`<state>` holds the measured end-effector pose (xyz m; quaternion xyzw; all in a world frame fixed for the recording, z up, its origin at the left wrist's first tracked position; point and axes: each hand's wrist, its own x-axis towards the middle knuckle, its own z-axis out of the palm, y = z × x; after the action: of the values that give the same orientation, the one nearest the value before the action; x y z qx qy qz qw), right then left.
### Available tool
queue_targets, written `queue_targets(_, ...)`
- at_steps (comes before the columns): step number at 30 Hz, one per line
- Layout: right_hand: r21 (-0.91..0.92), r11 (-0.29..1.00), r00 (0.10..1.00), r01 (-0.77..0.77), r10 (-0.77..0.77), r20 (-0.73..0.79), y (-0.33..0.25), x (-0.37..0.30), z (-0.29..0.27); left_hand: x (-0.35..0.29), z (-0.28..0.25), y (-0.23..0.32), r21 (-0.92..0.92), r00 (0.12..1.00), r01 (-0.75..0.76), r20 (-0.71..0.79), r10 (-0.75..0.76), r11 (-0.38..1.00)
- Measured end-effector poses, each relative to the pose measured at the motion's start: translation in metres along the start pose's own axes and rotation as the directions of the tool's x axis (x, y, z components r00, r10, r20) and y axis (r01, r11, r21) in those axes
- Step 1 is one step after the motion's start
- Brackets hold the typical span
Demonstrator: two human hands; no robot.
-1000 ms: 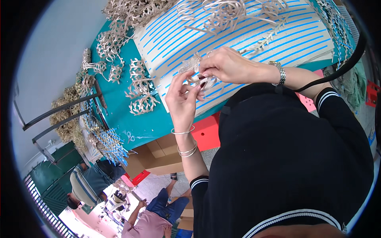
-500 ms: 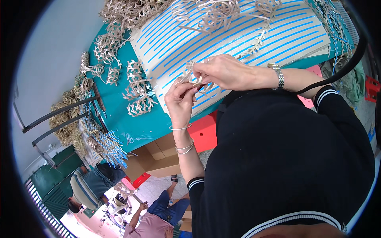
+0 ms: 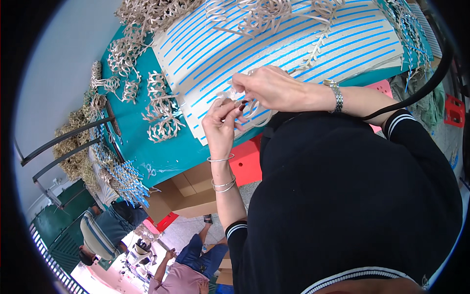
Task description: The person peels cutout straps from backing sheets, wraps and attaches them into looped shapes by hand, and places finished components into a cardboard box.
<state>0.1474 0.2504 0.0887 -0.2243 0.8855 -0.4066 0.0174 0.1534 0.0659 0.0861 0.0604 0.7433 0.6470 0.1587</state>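
Note:
Both my hands meet over the near edge of the striped sheet, working on a pale beige strip (image 3: pixel 258 119) that hangs in loose loops between and below them. My left hand (image 3: pixel 220 125) is closed, thumb and forefinger pinching the strip. My right hand (image 3: pixel 274 90) reaches across from the right with bent fingers closed at the strip's upper part; its fingertips partly hide the grip. A small dark spot shows between the hands, too small to name. Under them lies a cream sheet (image 3: pixel 205 81) with blue parallel stripes.
A teal-covered table (image 3: pixel 132 147) carries beige leaf-shaped garlands (image 3: pixel 161 108) and a large heap of them (image 3: pixel 156 19). Curled strips (image 3: pixel 264 14) lie at the far side. A cardboard box (image 3: pixel 191 196) and red stool (image 3: pixel 247 161) stand below the edge. Two people (image 3: pixel 181 274) are at lower left.
The whole view has shifted slightly. My left hand's fingers have turned a little, and the strip's loops below my right hand hang differently. Both hands stay close together.

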Motion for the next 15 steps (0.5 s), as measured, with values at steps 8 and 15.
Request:
queue_targets(8,0.062,0.998,1.0,-0.004,0.004,0.002,-0.009,0.006,-0.002,-0.003,-0.018,-0.023,0.079,0.999,0.017,-0.031,-0.015,0.997)
queue_targets(15,-0.147,0.946,0.946,-0.287,0.305,0.11,0.035,0.005,-0.043,-0.013,-0.058,-0.011,0.447,0.959,-0.138,-0.163,0.232,0.884)
